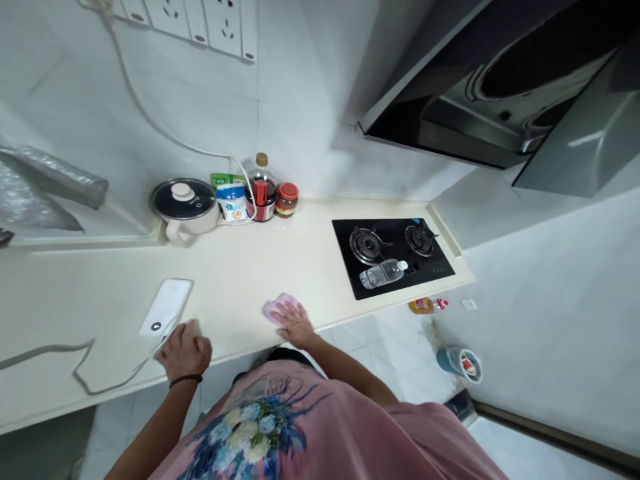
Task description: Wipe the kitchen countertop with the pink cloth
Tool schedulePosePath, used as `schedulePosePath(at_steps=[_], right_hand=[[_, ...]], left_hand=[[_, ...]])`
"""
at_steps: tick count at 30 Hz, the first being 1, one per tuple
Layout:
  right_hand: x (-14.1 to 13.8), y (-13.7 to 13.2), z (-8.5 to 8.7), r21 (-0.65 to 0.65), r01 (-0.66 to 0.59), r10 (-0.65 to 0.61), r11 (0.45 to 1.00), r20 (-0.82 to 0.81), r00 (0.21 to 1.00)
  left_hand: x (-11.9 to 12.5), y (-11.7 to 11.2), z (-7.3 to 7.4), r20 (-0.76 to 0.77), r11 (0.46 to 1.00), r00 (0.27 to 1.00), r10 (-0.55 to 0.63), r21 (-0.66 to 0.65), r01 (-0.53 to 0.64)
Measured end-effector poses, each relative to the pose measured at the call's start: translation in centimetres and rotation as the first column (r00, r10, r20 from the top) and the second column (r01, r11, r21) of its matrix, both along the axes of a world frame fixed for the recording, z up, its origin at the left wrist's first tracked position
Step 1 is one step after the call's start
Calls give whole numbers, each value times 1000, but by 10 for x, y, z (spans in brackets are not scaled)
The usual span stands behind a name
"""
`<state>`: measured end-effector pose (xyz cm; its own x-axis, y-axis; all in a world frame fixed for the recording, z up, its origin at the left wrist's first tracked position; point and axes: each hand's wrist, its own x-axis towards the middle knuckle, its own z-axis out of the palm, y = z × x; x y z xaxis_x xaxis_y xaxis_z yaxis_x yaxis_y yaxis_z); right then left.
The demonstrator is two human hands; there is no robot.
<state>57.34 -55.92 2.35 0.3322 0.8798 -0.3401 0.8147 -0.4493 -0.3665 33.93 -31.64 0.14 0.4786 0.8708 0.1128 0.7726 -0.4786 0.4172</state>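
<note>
The fingers of your right hand (298,327) are spread over a pink cloth (273,308), laid flat on top rather than closed round it. Those of your left hand (185,350) curl into a loose fist by the counter's front edge, near the white phone (167,305) and a cable (90,392); you cannot tell from here whether they pinch anything. Your cloth lies on the pale countertop (240,267), near its front edge, between your left hand and the black cooktop (345,241). Expect it to be light, soft and limp, with nothing to break, so it should bunch or fold under uneven pressure; whether it is damp does not show. An open palm over its middle should suit pressing it down, with the fingertips holding its far side flat; to lift it, gather the centre or pinch the free left edge.
</note>
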Motion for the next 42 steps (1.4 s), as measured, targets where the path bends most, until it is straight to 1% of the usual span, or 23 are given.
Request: schedulePosePath(at_steps=[1, 3, 6, 9, 10, 11, 12, 13, 14, 16, 17, 19, 21, 23, 25, 28, 31, 33, 35, 37, 39, 40, 42], right_hand=[[18, -15, 2, -28, 104, -103, 994, 43, 994], [55, -45, 5, -78, 306, -292, 949, 151, 945], [106, -70, 9, -129, 564, -503, 816, 323, 802], [140, -61, 11, -137, 726, -631, 674, 404, 662], [144, -50, 11, -137, 752, -657, 645, 403, 637], [145, -37, 11, -138, 760, -670, 635, 391, 631], [141, -22, 9, -139, 747, -665, 650, 370, 648], [133, -5, 7, -140, 708, -638, 692, 339, 691], [121, 11, 5, -138, 641, -587, 755, 295, 754], [91, 42, -1, -107, 435, -414, 894, 173, 894], [76, 54, -4, -75, 319, -310, 945, 107, 945], [55, 70, -8, 10, 116, -116, 993, 1, 993], [53, 75, -10, 75, 2, 1, 997, -45, 999], [75, 68, -8, 79, 21, -18, 997, -31, 999], [116, 53, -4, 29, 159, -159, 987, 33, 987], [189, 29, 4, -66, 397, -383, 916, 160, 910], [245, 22, 10, -117, 523, -487, 844, 239, 840], [263, 27, 11, -122, 573, -530, 810, 264, 806], [265, 32, 10, -115, 601, -556, 791, 274, 785], [251, 23, 5, -101, 587, -544, 803, 275, 793], [220, -6, -2, -82, 532, -493, 842, 280, 824], [200, -27, -7, -73, 501, -462, 863, 288, 839], [156, -77, -18, -56, 485, -446, 873, 310, 840]], left_hand=[[0, 0, 0, 4, 1000, 1000, -1, 10, 1], [0, -1, -1, 10, 1000, 1000, -3, 25, 3], [0, -2, 0, 7, 1000, 1000, 3, 31, -3], [0, 0, 0, -11, 1000, 1000, 4, 20, -4], [0, 0, 1, -20, 1000, 1000, 1, 13, -1], [-1, 1, 1, -31, 1000, 1000, -2, 6, 3], [-1, 1, 1, -43, 1000, 999, -3, -2, 3], [0, 2, 2, -53, 1000, 999, 4, -6, -4], [0, 2, 2, -63, 1000, 998, 12, -11, -13], [0, 2, 3, -80, 999, 996, 26, -24, -28], [0, 2, 3, -89, 999, 996, 30, -29, -33], [1, 2, 3, -110, 999, 994, 28, -37, -32], [1, 2, 2, -127, 999, 991, 38, -31, -42], [1, 2, 2, -136, 998, 990, 49, -27, -53], [1, 2, 2, -135, 998, 989, 60, -29, -64], [1, 1, 4, -126, 998, 991, 54, -31, -58], [1, 0, 7, -122, 998, 991, 51, -30, -55], [1, 0, 7, -129, 997, 990, 57, -34, -62], [0, 1, 5, -144, 998, 988, 54, -37, -60], [-3, 2, 1, -159, 998, 986, 42, -34, -48], [-6, 3, -3, -174, 999, 984, 35, -29, -40], [-7, 4, -5, -180, 999, 983, 34, -28, -40], [-9, 4, -8, -189, 999, 981, 35, -25, -40]])
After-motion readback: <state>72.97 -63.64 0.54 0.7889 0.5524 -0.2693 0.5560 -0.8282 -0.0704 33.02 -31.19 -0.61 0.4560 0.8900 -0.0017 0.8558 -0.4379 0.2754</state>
